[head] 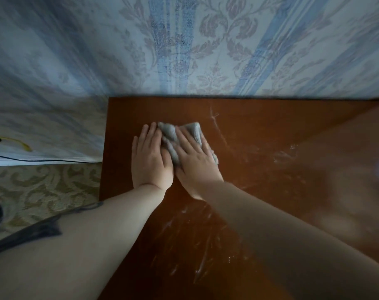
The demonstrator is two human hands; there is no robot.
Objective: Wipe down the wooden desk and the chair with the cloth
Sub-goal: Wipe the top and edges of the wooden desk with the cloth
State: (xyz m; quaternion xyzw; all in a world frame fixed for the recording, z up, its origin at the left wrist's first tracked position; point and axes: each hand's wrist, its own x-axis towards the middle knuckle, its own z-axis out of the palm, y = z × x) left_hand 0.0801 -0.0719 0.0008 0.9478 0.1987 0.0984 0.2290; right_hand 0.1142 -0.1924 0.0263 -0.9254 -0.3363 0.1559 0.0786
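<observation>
The grey cloth lies bunched on the wooden counter near its far left corner, pinned flat under both palms: left hand and right hand side by side, each grip spread with fingers straight, pressing rather than pinching. To wipe well here I'd say keep that even downward weight and sweep in overlapping passes toward the pale smears on the right. The wallpapered wall closes the far edge and the counter's left edge drops to patterned carpet, so open room runs rightward and back toward the person.
</observation>
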